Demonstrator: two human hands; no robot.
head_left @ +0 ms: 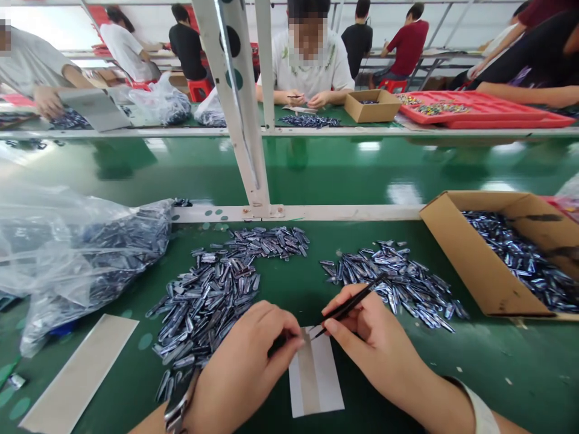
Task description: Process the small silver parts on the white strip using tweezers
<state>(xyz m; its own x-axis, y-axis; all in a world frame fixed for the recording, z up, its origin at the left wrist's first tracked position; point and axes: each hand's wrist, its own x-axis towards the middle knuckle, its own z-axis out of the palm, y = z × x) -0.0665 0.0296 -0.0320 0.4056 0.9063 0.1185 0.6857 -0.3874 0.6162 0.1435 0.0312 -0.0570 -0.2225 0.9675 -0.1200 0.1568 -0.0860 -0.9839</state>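
My right hand (pixel 377 337) is closed around black tweezers (pixel 350 303), their tips just over the top of a white card with a beige strip (pixel 316 374). My left hand (pixel 253 361) has its thumb and fingertips pinched together at the card's upper left edge; whatever is between them is too small to make out. Beside and behind my left hand spreads a pile of small dark, shiny pieces (pixel 212 295). Another pile of bluish shiny pieces (pixel 398 277) lies behind my right hand.
A cardboard box (pixel 479 265) of similar pieces stands at right. A plastic bag (pixel 90 253) and a beige strip sheet (pixel 81 374) lie at left. A white post (pixel 239 108) rises from the rail. People sit across the green belt (pixel 325 175).
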